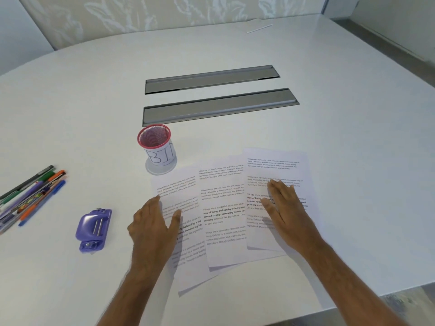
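Three printed sheets lie fanned and overlapping on the white table (329, 137): a left sheet (186, 198), a middle sheet (223, 208) and a right sheet (275, 165). My left hand (153, 224) rests flat at the left sheet's left edge, fingers straight, thumb on the paper. My right hand (284, 208) lies flat on the right sheet with straight fingers pointing away from me. Neither hand holds anything.
A pink mesh cup (156, 147) labelled BIN stands just beyond the sheets. A purple hole punch (94, 229) sits to the left, and several pens (30, 194) lie at the far left. Two grey cable trays (219, 107) are set into the table farther back.
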{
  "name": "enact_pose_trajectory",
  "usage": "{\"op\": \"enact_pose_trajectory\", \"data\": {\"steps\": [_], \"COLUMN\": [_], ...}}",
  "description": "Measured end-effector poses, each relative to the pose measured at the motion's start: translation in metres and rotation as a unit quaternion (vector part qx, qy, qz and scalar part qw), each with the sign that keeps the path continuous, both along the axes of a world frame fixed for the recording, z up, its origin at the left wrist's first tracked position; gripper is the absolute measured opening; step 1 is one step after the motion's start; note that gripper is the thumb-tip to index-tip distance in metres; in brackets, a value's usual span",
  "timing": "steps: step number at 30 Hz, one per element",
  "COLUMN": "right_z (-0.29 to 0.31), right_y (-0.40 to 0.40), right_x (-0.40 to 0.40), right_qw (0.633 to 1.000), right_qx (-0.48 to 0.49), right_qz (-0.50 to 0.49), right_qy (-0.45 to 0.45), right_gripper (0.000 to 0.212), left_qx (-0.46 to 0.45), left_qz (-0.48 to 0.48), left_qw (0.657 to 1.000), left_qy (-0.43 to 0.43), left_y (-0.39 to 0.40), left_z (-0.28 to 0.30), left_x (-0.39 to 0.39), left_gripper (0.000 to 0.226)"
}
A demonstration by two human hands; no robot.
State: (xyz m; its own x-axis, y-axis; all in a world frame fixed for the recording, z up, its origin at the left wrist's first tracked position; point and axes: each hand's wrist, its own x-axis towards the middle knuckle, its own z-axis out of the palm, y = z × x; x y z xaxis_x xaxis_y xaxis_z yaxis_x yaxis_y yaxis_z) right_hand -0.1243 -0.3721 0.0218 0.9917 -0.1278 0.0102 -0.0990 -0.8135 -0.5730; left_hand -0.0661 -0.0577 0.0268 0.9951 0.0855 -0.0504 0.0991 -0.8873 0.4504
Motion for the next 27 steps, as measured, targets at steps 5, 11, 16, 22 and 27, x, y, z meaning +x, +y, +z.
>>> {"op": "enact_pose_trajectory", "data": {"steps": [5, 11, 16, 22, 27], "right_z": [-0.005, -0.010, 0.001, -0.002, -0.004], "right_y": [0.000, 0.007, -0.012, -0.053, -0.041], "right_x": [-0.004, -0.005, 0.002, 0.003, 0.001], "right_qw": [0.999, 0.998, 0.999, 0.988, 0.992], "right_qx": [-0.029, 0.005, 0.006, -0.035, -0.031], "right_qz": [0.031, 0.062, 0.013, -0.146, -0.122], "right_qy": [-0.007, -0.006, -0.048, -0.025, -0.023], "right_gripper": [0.084, 0.086, 0.066, 0.046, 0.048], "left_qx": [0.009, -0.007, -0.056, -0.135, -0.174], "left_qz": [-0.004, -0.012, 0.024, 0.068, 0.051], "left_qw": [1.000, 1.000, 0.998, 0.988, 0.983], "left_qy": [-0.001, 0.000, 0.002, 0.022, 0.027], "left_y": [-0.012, -0.028, -0.026, -0.023, -0.040], "left_z": [0.000, 0.002, 0.006, 0.007, 0.009], "left_x": [-0.001, 0.003, 0.006, 0.008, 0.008], "left_gripper": [0.065, 0.068, 0.069, 0.070, 0.062]}}
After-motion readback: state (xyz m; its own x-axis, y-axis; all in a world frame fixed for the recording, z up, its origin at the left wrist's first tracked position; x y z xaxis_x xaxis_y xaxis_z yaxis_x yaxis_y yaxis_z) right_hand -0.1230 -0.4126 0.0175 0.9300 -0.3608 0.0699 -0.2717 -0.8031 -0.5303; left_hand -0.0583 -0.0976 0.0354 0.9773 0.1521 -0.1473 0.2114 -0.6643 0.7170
